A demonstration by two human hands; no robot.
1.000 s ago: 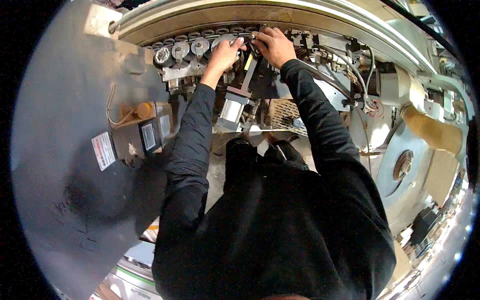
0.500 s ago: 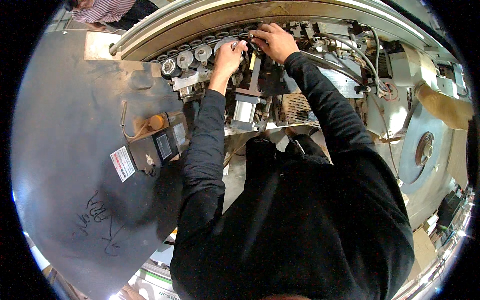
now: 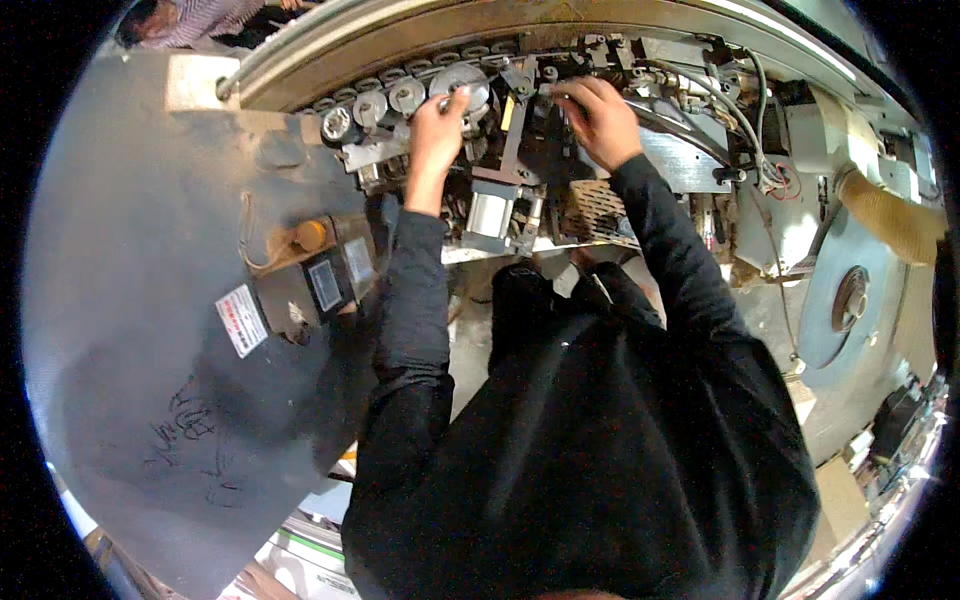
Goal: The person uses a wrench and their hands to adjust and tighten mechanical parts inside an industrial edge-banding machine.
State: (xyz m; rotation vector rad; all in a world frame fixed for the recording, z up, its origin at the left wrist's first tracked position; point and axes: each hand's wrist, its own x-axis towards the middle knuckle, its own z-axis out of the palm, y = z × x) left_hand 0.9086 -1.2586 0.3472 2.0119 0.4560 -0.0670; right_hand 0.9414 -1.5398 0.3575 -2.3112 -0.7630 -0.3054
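The curled bare left hand (image 3: 437,138) was at a round silver metal disc (image 3: 463,81); the bent-fingered bare right hand (image 3: 602,122), right of a flat grey metal bar (image 3: 514,142). Whether either gripped anything was unclear.

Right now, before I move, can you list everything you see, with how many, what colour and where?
Rollers: several, silver-grey, row at upper middle
Bar: one, grey, right of rollers
Cylinder: one, silver, below bar
Slotted plate: one, tan, right of cylinder
Rail: one, brownish, across top
Cables: several, mostly dark, upper right
Duct: one, tan, right
Disc: one, blue-grey, below duct
Panel: one, dark grey, left
Box: one, dark, on panel
Cap: one, orange, on box
Co-worker: one, striped top, top left
Left hand: one, bare, by rollers
Right hand: one, bare, right of bar
Sleeves: two, black, below hands
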